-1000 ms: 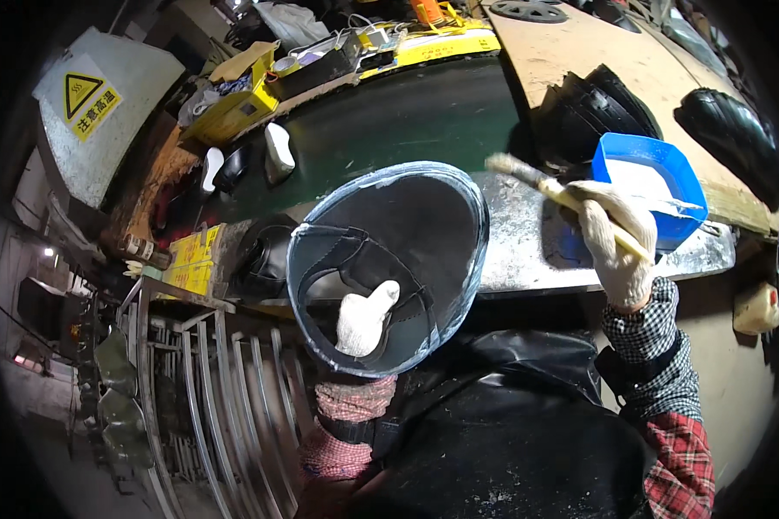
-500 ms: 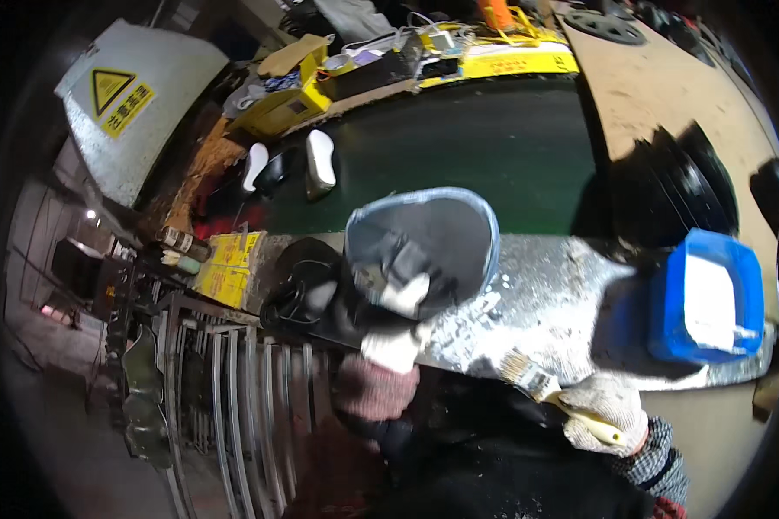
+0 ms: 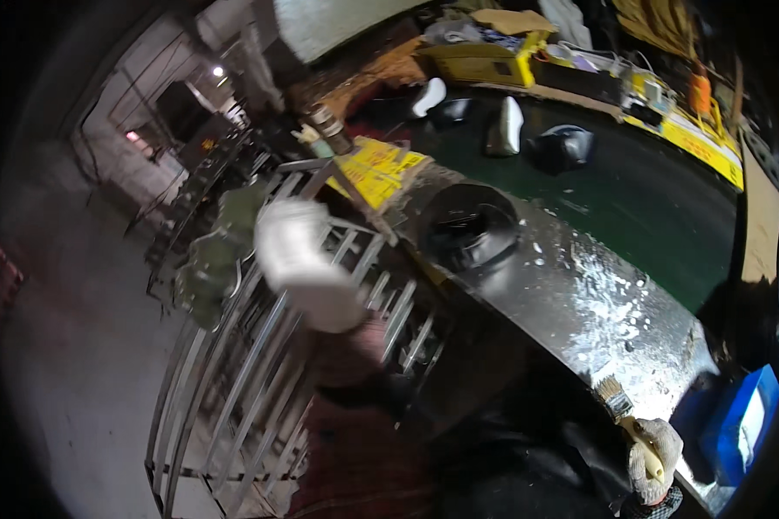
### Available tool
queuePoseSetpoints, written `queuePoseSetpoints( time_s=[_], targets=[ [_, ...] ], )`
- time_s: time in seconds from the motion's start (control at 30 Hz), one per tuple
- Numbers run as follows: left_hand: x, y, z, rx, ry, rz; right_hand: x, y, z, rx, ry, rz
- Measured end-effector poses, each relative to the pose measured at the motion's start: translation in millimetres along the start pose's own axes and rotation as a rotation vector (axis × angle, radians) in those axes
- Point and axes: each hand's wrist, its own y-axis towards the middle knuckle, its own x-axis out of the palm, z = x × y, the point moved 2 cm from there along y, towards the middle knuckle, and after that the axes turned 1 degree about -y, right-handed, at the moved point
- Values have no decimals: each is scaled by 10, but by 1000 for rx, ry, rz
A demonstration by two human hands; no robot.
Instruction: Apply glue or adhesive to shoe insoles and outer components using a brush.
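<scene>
My left hand point(image 3: 299, 251), in a white glove, is raised over a metal rack point(image 3: 260, 346). Motion blurs it, so I cannot make out its fingers or anything in them. At the lower right my right hand point(image 3: 655, 454), also gloved, grips a paintbrush point(image 3: 614, 398) by its pale yellow handle. The bristles point away from me, close to the metal bench point(image 3: 571, 285), which is splashed with white. A round black dish point(image 3: 467, 227) sits on the bench's left part. Beside my right hand stands a blue container point(image 3: 744, 428) with something white inside.
Beyond the bench runs a dark green belt point(image 3: 640, 233). It bears a white-topped piece point(image 3: 505, 128), a shiny black piece point(image 3: 564, 147) and others. A yellow box point(image 3: 480, 65) stands at its far side. Olive-green moulded pieces point(image 3: 212, 268) hang by the rack.
My view has swung left. My left hand has left the bench edge for the rack. The large blue-rimmed tub is out of view, and a shiny black piece now shows on the belt.
</scene>
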Motion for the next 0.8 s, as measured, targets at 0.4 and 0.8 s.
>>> queuePoseSetpoints(
  time_s=[0.4,0.8],
  targets=[
    [-749,913,-1759,-658,348,-225,175,76,-637,34,88,-66],
    [-450,-280,-225,-1301,-1653,16,-1628,-464,-401,-107,-676,966]
  ],
)
